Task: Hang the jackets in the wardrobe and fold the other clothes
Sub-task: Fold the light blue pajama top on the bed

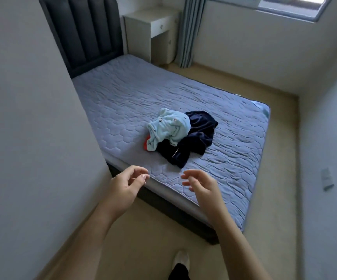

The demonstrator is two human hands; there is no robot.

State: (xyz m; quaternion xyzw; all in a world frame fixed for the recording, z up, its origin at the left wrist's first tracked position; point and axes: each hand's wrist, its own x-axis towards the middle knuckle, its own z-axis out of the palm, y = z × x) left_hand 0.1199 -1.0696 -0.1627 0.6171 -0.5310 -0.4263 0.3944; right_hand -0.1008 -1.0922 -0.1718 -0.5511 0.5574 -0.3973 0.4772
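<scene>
The grey quilted bed (pixel 183 91) carries a heap near its foot edge: a pale blue garment (pixel 169 128) atop a dark navy garment (pixel 195 142). The left hand (pixel 126 185) and right hand (pixel 202 186) hover at that edge, fingers (pixel 141 170) loosely curled and holding nothing. It is probably best to lift the top piece off alone and shake it out to identify it.

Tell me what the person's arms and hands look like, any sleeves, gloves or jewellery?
The left hand and right hand are ungloved, with no ring, watch or bracelet showing. Both forearms are bare down to the frame's bottom edge; no sleeve is in view.
</scene>
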